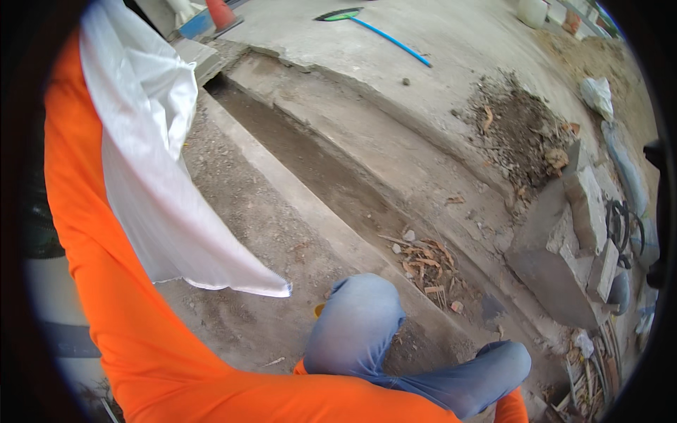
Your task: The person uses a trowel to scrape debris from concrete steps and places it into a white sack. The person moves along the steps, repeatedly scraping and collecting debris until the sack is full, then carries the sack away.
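My left arm in an orange sleeve (92, 247) rises from the lower edge to the top left. A white woven sack (155, 176) hangs over it, its lower corner dangling above the gravel. The sack and the picture's rim hide my left hand, so I cannot see how it holds the sack. My right hand is out of view. Two knees in blue jeans (356, 324) are bent at the bottom, close to a concrete drain channel (310, 169).
The channel runs diagonally from upper left to lower right, with dry leaves and twigs (427, 264) in it. A dirt pile (518, 130) and concrete blocks (564, 240) lie to the right. A blue-handled tool (391, 39) lies on the far slab near an orange cone (221, 13).
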Tool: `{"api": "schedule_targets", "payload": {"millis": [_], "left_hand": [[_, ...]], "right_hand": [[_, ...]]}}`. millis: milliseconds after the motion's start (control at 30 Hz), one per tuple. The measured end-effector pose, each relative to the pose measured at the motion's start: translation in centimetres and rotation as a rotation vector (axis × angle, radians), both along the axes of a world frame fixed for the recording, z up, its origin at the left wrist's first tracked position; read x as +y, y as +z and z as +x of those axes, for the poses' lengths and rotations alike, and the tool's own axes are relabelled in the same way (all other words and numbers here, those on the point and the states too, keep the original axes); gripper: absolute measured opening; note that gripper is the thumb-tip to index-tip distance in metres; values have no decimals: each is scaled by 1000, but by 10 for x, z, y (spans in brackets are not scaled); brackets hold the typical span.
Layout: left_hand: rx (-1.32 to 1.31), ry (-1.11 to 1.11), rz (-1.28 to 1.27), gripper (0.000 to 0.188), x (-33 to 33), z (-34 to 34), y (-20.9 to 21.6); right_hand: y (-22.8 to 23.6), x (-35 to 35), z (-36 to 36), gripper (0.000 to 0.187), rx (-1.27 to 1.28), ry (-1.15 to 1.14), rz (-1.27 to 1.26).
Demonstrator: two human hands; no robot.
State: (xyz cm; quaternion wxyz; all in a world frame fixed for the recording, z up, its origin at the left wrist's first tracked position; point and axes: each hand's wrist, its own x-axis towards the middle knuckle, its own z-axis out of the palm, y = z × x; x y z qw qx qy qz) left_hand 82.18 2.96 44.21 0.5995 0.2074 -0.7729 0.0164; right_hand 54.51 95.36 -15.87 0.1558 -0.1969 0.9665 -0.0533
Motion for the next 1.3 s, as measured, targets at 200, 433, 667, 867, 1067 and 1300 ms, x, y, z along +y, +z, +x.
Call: {"api": "schedule_targets", "payload": {"millis": [200, 433, 667, 867, 1067, 1300], "left_hand": [[53, -777, 454, 28, -24, 67, -91], [-75, -1279, 831, 26, 47, 54, -293], [62, -1481, 318, 34, 27, 40, -240], [154, -1928, 499, 41, -1, -12, -241], [195, -1029, 1132, 49, -34, 58, -291], [-728, -12, 188, 63, 100, 104, -292]], "right_hand": [[37, -86, -62, 54, -2, 395, 1], [112, -286, -72, 70, -112, 520, -122], [172, -608, 44, 79, -932, 333, -810], [180, -745, 155, 58, -1214, 492, -1264], [157, -733, 101, 44, -1154, 152, -1068], [98, -672, 37, 48, -656, 148, -776]]}}
